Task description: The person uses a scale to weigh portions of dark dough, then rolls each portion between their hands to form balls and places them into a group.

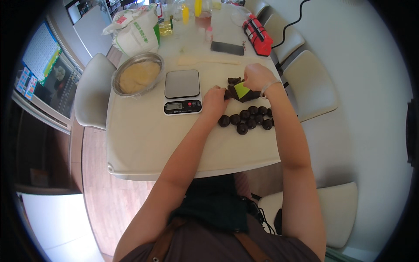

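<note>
A mass of dark paste (250, 96) lies on the table in front of me, past rows of dark round balls (251, 122). My right hand (260, 77) is closed on a bright green flat scraper (242, 89), whose blade sits against the paste. The fingers of my left hand (216, 101) curl onto the left end of the mass; their tips are partly hidden. Just left of that hand stands a digital kitchen scale (182, 84) with a bare steel plate and a lit display. Several of the balls are partly covered by my right forearm.
A steel bowl of pale dough (139, 77) under clear wrap stands left of the scale. Behind lie a wooden spatula (209, 61), a dark phone (227, 48) and a red cased device (258, 36). A white sack (137, 31) and bottles crowd the far end. Chairs (309, 85) line the right side.
</note>
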`<state>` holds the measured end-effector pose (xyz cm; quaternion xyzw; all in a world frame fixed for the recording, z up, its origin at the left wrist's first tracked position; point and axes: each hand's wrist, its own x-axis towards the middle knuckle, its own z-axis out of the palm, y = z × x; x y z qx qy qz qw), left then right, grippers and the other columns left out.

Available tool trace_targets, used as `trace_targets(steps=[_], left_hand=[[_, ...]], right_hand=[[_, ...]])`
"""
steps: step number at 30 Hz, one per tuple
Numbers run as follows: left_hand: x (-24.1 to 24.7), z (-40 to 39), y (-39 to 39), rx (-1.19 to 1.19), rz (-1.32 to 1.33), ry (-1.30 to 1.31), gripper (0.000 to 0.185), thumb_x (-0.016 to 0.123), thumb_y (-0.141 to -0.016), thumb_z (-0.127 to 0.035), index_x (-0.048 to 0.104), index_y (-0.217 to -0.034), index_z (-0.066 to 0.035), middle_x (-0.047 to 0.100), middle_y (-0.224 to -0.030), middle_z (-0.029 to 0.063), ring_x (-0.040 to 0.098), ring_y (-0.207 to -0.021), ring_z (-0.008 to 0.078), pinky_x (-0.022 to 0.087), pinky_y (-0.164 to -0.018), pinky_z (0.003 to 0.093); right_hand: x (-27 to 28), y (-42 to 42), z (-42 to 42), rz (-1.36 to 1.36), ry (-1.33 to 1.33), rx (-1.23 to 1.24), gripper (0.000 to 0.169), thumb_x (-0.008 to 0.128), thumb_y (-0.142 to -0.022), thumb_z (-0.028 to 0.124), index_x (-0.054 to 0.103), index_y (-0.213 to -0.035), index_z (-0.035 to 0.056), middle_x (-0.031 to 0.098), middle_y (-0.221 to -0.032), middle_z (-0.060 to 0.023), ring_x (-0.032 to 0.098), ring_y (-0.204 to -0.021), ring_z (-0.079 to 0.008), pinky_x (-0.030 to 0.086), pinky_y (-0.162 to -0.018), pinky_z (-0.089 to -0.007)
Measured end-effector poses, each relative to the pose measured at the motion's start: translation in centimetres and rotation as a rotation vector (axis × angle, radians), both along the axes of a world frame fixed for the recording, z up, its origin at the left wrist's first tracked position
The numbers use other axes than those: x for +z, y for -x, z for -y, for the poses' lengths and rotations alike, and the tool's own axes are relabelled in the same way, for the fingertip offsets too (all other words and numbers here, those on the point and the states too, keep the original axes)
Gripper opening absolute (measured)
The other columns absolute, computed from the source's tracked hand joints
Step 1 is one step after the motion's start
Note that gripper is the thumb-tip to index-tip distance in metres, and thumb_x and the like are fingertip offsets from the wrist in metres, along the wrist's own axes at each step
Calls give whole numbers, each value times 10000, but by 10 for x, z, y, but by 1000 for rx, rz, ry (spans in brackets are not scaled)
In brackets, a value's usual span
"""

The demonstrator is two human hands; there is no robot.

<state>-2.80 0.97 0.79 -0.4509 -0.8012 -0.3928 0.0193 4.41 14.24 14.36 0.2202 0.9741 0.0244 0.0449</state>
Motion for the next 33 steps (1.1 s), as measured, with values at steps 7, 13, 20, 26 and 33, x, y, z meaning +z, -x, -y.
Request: trace_targets(steps=[7,13,20,26,33], left_hand=[[31,48,58,4,14,-314,357,784,-697,-128,696,-1025,-22,675,-951,149,649,-876,304,511,-784,365],[17,82,127,69,-99,-20,481,815,-655,-157,680,-1108,-73,669,-1051,153,628,-967,333,494,-864,394],[36,105,110,12,-157,-251,481,801,-685,-173,667,-1132,-56,653,-1114,172,597,-1046,365,473,-917,406],[33,112,109,164,-59,-380,396,747,-768,-130,668,-1152,-82,666,-1106,125,592,-1041,289,466,-876,374],[13,107,98,291,-187,-361,305,717,-791,-108,686,-1093,-87,660,-982,116,595,-881,296,479,-791,370]], right_hand=[[5,-30,-11,-246,405,51,167,687,-769,123,673,-757,-43,643,-642,-154,647,-533,-192,498,-553,-323],[-13,-7,14,-283,292,184,168,691,-780,126,667,-782,-41,642,-642,-147,640,-533,-194,494,-558,-315],[6,-1,37,-377,368,187,183,706,-777,171,669,-788,-7,644,-676,-135,638,-623,-228,488,-605,-335],[9,3,37,-574,445,62,190,718,-738,194,696,-805,18,653,-721,-177,639,-687,-318,491,-656,-379],[-4,28,40,-402,473,110,190,721,-703,168,689,-794,4,664,-736,-170,656,-719,-308,511,-685,-371]])
